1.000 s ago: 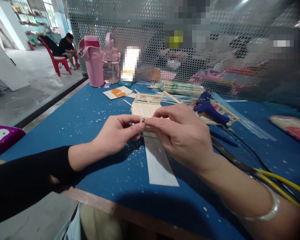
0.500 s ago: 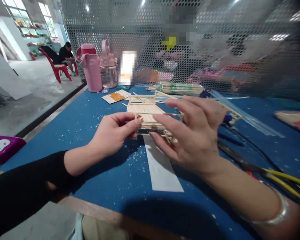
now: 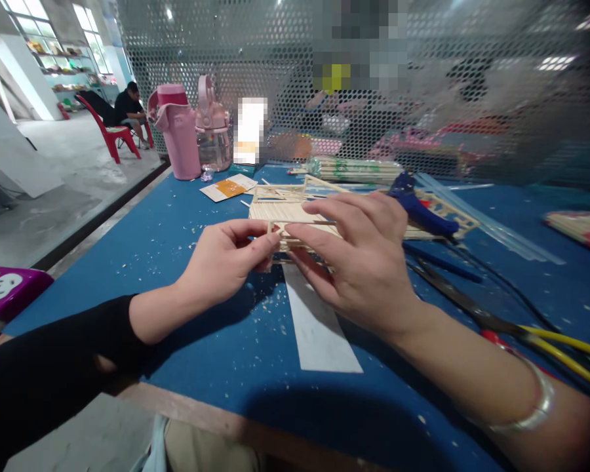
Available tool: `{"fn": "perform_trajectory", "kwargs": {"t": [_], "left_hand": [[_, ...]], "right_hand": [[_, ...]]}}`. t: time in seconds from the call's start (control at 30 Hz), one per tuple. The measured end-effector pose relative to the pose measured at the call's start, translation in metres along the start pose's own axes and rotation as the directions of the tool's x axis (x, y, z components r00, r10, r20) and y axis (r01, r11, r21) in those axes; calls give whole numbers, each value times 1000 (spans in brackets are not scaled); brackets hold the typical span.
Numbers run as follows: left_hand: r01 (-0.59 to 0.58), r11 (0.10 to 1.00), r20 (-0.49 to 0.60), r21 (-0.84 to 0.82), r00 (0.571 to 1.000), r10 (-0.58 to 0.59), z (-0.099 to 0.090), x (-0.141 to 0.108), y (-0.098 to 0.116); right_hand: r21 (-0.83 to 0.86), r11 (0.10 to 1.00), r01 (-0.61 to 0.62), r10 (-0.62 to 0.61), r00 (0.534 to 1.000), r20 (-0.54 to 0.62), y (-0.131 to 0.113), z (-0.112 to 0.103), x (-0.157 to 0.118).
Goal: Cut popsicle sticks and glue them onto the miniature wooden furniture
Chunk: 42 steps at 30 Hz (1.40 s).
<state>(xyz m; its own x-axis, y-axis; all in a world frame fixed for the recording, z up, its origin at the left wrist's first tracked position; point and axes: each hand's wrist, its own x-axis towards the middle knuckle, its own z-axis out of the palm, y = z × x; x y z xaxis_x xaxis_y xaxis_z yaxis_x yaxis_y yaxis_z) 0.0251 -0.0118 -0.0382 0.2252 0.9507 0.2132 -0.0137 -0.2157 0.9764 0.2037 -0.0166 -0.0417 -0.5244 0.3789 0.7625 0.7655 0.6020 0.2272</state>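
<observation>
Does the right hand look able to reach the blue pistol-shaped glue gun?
Probably yes: the blue glue gun lies just right of the right hand, with nothing visible between them, though that hand is at the pale wooden stick frame.

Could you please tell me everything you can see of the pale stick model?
The stick model looks wooden: thin, pale sticks laid side by side form a flat deck. An open, rail-like frame stands along its far edge; another frame shows at the near side, its left corner pinched by the left hand. The right hand hides its right part; whether those fingers touch it is unclear.
</observation>
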Motion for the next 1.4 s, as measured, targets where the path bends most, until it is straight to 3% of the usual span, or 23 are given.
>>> {"fn": "perform_trajectory", "kwargs": {"t": [0.2,0.57,0.7,0.8,0.83,0.9,0.93,1.0,1.07,1.13,1.27,1.4], "left_hand": [[-25,1000,-17,5,1000,25,1,2,-7],[30,999,56,-37,998,-28,13,4,-31],[-23,986,6,165,1000,22,10,4,-33],[-220,849,-66,481,956,285,6,-9,-23],[-339,769,-14,542,911,412,6,-16,-19],[-614,591,282,523,779,559,7,-30,-11],[-699,510,407,501,710,574,9,-36,-8],[-764,425,579,486,645,499,13,-45,-6],[-762,395,653,513,645,396,16,-49,-7],[-742,394,685,543,662,304,17,-48,-10],[-727,416,740,547,652,166,17,-46,-14],[-717,440,735,541,657,166,17,-46,-15]], "right_hand": [[89,994,-58,55,998,42,2,0,3],[200,943,-265,253,964,82,-2,7,0],[158,972,-175,169,984,53,1,-14,2],[217,973,-78,53,991,122,6,-32,-4],[283,957,-67,13,982,188,8,-35,-7],[401,910,-106,-48,933,355,10,-37,-17],[427,892,-150,-57,898,435,10,-36,-21],[408,883,-233,-42,825,563,11,-32,-29],[361,893,-270,-20,776,630,12,-30,-34],[334,904,-268,-17,758,652,13,-29,-37],[301,921,-248,-6,762,648,15,-30,-40],[317,914,-252,-4,777,629,14,-31,-39]]}}
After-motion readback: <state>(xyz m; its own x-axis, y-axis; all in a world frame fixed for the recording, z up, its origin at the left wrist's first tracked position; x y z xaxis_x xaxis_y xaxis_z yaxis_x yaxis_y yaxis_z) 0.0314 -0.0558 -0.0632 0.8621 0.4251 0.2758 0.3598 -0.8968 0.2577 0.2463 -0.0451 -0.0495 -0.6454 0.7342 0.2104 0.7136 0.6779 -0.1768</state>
